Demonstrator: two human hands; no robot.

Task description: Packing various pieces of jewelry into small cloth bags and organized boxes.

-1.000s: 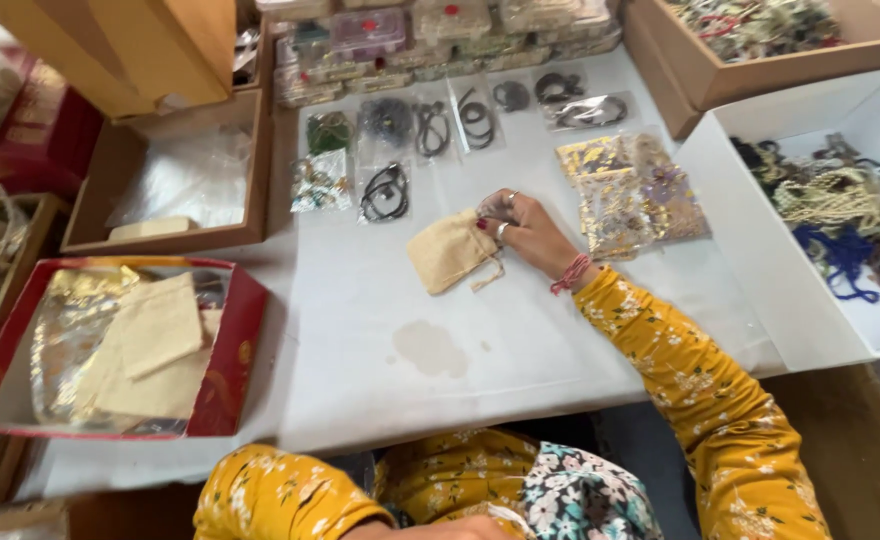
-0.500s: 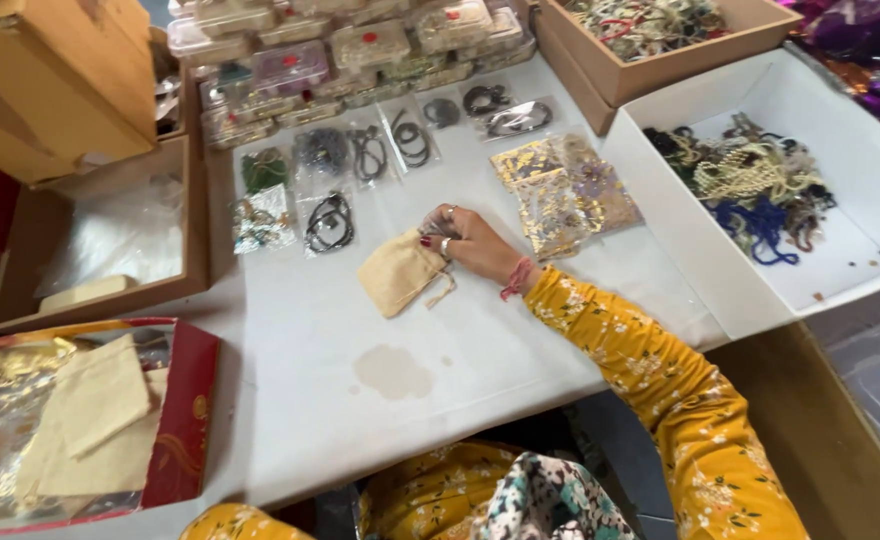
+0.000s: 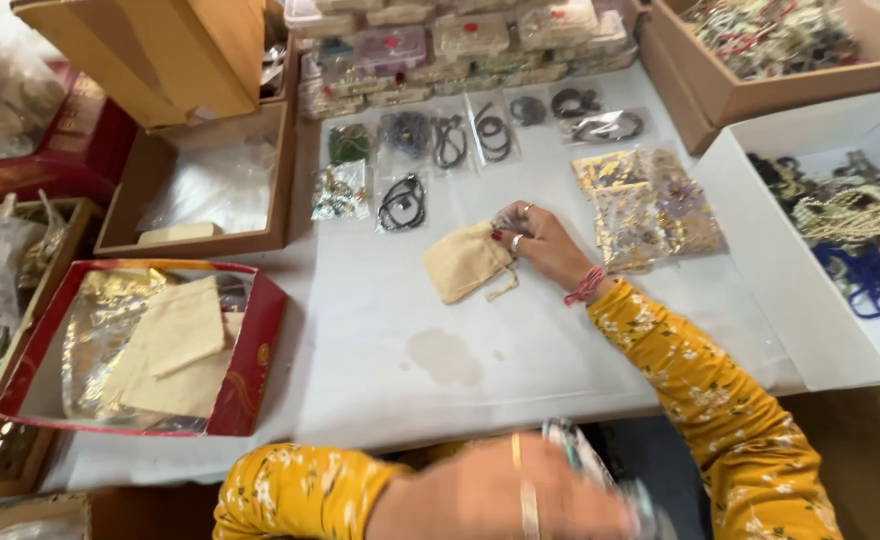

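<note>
Head view: the right hand (image 3: 540,240) pinches the mouth of a small beige drawstring pouch (image 3: 467,262) at centre frame, fingers closed on the fabric, apparently pinning it flat on the white tabletop (image 3: 520,350). The left hand (image 3: 505,495) sits blurred at the bottom edge, its grip impossible to read. Bagged necklaces (image 3: 402,202) lie just above the pouch; a red box (image 3: 245,370) sits lower left.
</note>
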